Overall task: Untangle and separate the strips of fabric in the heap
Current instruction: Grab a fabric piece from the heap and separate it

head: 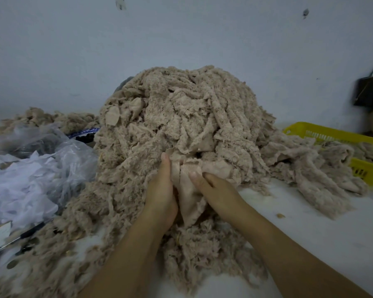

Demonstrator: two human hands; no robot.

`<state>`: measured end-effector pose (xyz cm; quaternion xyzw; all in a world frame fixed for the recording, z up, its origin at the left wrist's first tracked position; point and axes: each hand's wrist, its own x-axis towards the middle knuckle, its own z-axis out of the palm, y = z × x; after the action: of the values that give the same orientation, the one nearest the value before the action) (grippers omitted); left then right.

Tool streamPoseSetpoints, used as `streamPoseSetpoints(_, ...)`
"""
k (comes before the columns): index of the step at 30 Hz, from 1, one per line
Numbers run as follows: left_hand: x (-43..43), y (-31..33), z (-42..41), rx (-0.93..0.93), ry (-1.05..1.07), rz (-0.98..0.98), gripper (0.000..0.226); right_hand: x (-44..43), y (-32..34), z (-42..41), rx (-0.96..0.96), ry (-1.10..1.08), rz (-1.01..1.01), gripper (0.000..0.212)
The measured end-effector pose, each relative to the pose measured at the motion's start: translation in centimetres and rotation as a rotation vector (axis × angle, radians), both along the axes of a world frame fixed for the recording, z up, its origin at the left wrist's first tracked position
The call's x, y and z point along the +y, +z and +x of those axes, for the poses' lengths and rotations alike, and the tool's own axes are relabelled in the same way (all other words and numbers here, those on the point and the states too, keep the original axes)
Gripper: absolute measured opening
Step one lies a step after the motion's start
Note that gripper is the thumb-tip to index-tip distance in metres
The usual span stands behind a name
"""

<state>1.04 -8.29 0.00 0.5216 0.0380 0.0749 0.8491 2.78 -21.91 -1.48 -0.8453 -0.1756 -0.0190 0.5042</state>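
Here, left hand (160, 196) and right hand (220, 190) tight on one strip (188, 196); heap (192, 117) behind, plastic bags (30, 173) left, yellow basket (336, 134) right

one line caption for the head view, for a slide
Left hand and right hand grip one beige strip at the front of the fabric heap, yellow basket beside it.

A plain wall (181, 35), pale blue-grey and matt, fills the upper half of the frame. On it sit a small dark mark (120, 2) at the top, left of centre, and a second mark (305, 12) at the upper right. At the right edge a dark bag (368, 91) hangs against the wall by thin straps. A white surface (321, 233) shows at the lower right. The light is dim, even and cool, with soft shadows
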Motion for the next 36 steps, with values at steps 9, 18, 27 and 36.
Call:
streamPoseSetpoints(9,0.5,0.2,1.2,-0.089,0.122,-0.117,0.066,-0.2,1.0,0.0,-0.131,-0.097,0.275,0.048)
streamPoseSetpoints(18,0.3,1.0,0.7,-0.058,-0.01,-0.565,0.052,0.0,0.8,0.1,-0.25,-0.289,0.36,0.034)
streamPoseSetpoints(27,2.0,1.0,0.6,-0.067,-0.047,-0.565,0.067,-3.3,1.3,2.5,-0.092,-0.65,0.636,0.021)
streamPoseSetpoints(36,0.3,-0.3,0.4,0.042,-0.431,0.216,0.072,0.5,1.2,-0.3,-0.207,-0.057,0.218,0.011)
